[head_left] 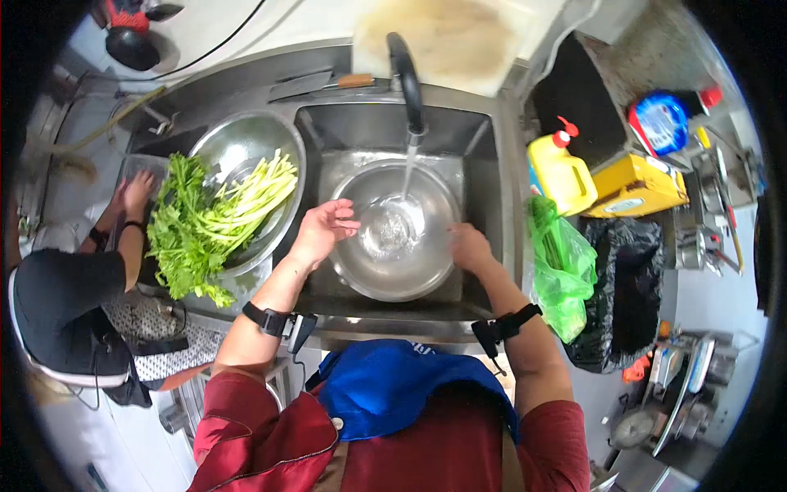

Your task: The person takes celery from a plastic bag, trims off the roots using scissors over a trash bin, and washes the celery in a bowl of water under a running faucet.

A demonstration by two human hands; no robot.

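A round metal bowl (354,264) sits in the sink (484,283), and water runs into it from the black faucet (407,86). My left hand (325,232) is over the bowl's left rim, fingers apart and holding nothing. On the opposite side, my right hand (470,248) is at the bowl's right rim. Its fingers look bent but are smeared, so whether they grip the rim does not show. Left of the sink, a bunch of leafy celery (234,209) lies across a larger metal bowl (288,135), its leaves hanging over the edge.
A co-worker's hands (135,193) are beside the celery leaves at left. A cleaver (307,84) with a wooden handle lies behind the sink. To the right are a yellow jug (566,176), a green plastic bag (561,266) and a bin lined with a black bag (619,287).
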